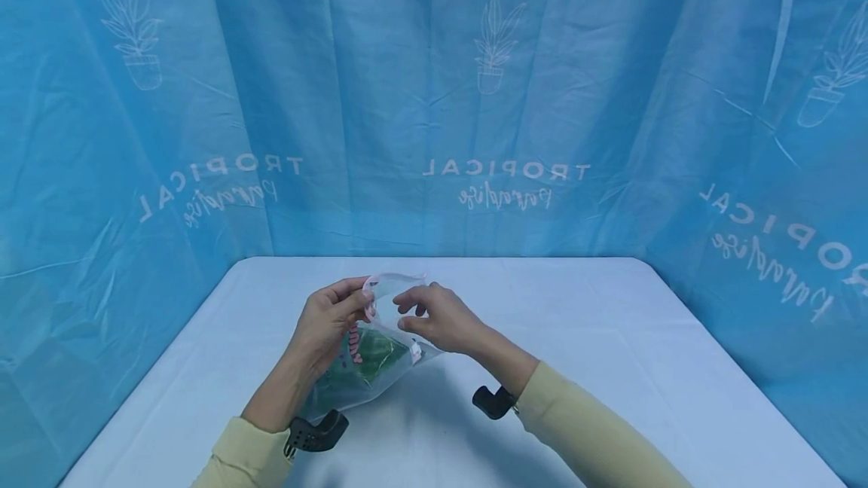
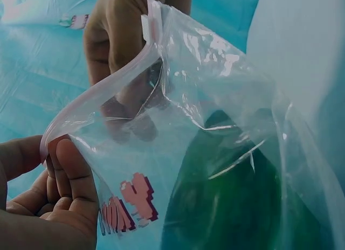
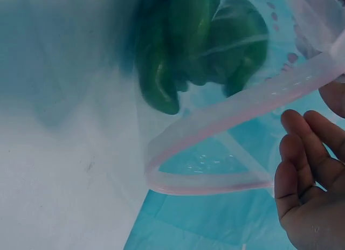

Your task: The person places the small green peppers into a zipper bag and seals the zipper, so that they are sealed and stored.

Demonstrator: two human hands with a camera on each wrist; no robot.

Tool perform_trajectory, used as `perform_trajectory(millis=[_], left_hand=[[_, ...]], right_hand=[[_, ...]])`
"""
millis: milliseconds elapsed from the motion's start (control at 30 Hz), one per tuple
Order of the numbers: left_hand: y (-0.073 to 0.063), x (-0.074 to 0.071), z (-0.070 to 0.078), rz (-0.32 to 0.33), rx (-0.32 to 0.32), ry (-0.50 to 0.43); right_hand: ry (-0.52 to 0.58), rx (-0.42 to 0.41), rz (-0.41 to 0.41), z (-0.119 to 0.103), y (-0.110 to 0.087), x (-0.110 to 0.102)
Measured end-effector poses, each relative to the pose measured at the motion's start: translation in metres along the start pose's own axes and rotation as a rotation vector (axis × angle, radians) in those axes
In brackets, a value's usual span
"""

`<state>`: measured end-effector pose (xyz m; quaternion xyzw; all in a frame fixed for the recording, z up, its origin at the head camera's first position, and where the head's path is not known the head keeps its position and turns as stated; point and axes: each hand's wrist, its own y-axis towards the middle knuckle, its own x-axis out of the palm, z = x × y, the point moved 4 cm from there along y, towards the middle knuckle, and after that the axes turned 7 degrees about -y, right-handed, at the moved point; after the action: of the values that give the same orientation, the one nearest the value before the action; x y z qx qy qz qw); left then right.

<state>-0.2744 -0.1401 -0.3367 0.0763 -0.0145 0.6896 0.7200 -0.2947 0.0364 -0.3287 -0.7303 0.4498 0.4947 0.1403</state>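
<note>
A clear zip bag (image 1: 386, 386) with a pink-edged rim stands tilted on the table, its mouth spread apart. Glossy green peppers (image 3: 188, 45) show through its film. At the left side of the mouth, my left hand (image 1: 332, 315) pinches the rim between thumb and fingers. My right hand (image 1: 441, 315) is at the opposite side of the mouth, fingers loosely bent and holding nothing. Through the film in the left wrist view, fingertips (image 2: 129, 126) of that hand appear just below the rim. Pink printing (image 2: 139, 196) marks the bag's front.
A white-covered table (image 1: 576, 367) lies under the bag. Behind it and along both sides hangs a blue curtain (image 1: 400, 96) with mirrored lettering and plant drawings. Each wrist wears a black camera mount (image 1: 493, 402).
</note>
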Motion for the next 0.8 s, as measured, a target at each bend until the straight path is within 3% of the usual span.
perform_trajectory(millis=[200, 567, 800], left_hand=[[0.0, 0.0, 0.002, 0.0, 0.003, -0.004], [0.003, 0.002, -0.002, -0.014, 0.018, 0.007], [0.005, 0.004, -0.012, 0.011, -0.02, 0.041]], right_hand=[[0.065, 0.004, 0.059, 0.006, -0.009, -0.009], [0.119, 0.111, 0.122, 0.029, -0.031, -0.026], [0.115, 0.175, 0.139, 0.042, -0.045, -0.031]])
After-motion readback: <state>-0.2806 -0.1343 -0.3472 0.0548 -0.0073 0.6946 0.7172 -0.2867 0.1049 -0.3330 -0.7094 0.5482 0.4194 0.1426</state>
